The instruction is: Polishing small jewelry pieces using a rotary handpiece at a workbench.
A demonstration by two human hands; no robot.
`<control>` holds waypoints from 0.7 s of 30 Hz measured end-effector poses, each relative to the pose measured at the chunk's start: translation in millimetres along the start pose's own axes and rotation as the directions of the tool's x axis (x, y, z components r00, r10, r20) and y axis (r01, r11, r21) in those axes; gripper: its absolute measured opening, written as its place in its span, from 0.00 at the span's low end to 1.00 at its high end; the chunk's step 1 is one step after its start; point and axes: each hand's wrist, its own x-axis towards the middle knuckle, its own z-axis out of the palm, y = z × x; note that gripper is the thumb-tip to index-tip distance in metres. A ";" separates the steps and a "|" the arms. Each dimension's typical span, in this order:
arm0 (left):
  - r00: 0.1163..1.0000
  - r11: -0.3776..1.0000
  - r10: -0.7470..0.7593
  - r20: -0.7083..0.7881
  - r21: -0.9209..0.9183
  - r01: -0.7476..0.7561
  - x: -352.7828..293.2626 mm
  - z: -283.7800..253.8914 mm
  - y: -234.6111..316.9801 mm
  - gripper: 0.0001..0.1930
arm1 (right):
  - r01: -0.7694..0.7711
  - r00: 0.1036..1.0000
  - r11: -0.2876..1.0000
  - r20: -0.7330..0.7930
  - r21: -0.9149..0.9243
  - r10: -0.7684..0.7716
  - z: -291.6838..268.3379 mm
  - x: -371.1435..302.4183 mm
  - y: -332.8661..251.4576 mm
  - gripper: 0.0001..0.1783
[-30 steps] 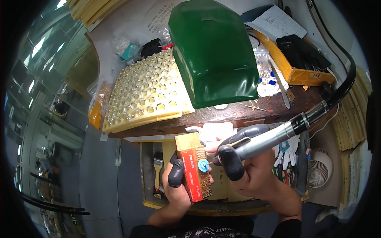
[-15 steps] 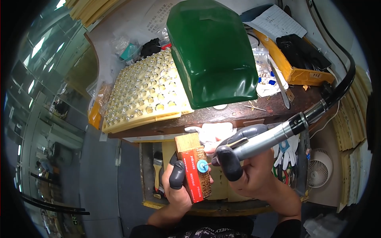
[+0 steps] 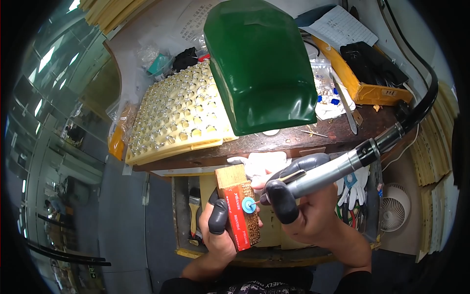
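My left hand (image 3: 219, 234), with black finger cots, is closed around a wooden block (image 3: 231, 176). Red printed paper covers part of its front, and the side facing my right hand is rough and golden brown. In my right hand (image 3: 306, 210) I grip a silver rotary handpiece (image 3: 325, 174), its black cable running to the upper right. Black cots cover my thumb and a finger here too. At the handpiece's tip is a light blue disc (image 3: 248, 205), which lies against or just in front of the block's rough side; I cannot tell whether they touch.
A large green cover (image 3: 262, 68) stands over the bench beside a cream tray (image 3: 171, 110) of ring-like pieces. An orange box (image 3: 379, 93) with black cloth sits back right. Below, an open drawer (image 3: 180, 210) holds a brush (image 3: 194, 208) and gloves (image 3: 356, 188). A white fan (image 3: 394, 208) stands right.
The block and the blue disc have shifted very slightly to the left. Both hands keep the same hold.
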 end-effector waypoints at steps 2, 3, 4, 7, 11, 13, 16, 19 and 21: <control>1.000 1.000 0.014 -0.028 -0.004 -0.014 0.3 -0.7 -0.5 0.41 | -0.026 1.000 0.999 -0.006 0.029 0.026 1.3 -0.7 -1.2 0.13; 1.000 1.000 0.008 0.005 -0.013 -0.008 -0.2 -4.9 -2.3 0.41 | -0.051 0.999 0.997 -0.014 0.056 0.052 1.2 -1.1 -2.1 0.13; 0.999 1.000 0.003 0.038 -0.022 -0.002 -0.5 -6.9 -3.1 0.42 | -0.051 0.999 0.997 -0.015 0.055 0.051 0.7 -1.0 -1.7 0.13; 0.999 1.000 0.024 -0.023 0.002 -0.024 0.2 1.8 0.2 0.42 | 0.009 1.000 1.000 -0.007 0.018 -0.009 0.5 0.0 -0.3 0.13; 0.999 1.000 0.021 -0.030 0.002 -0.021 0.1 3.2 0.3 0.42 | -0.024 1.000 0.999 -0.013 0.037 0.024 0.0 1.5 -1.8 0.13; 0.999 0.999 0.036 -0.027 0.010 -0.036 0.0 3.2 0.8 0.42 | 0.005 1.000 0.999 -0.008 0.032 -0.005 0.1 1.7 -2.0 0.13; 0.999 0.999 0.033 -0.001 0.012 -0.033 0.4 0.5 0.2 0.41 | -0.068 0.998 0.997 -0.002 0.048 0.068 -0.7 2.1 -4.5 0.12; 0.998 0.998 0.060 -0.004 0.015 -0.060 0.6 0.4 -1.5 0.39 | 0.054 0.998 0.997 -0.018 -0.055 -0.055 -1.4 3.6 -3.8 0.12; 0.998 0.998 0.056 -0.003 0.014 -0.056 0.6 0.1 -1.3 0.37 | -0.060 0.998 0.998 0.007 -0.002 0.060 -1.8 2.9 -6.0 0.12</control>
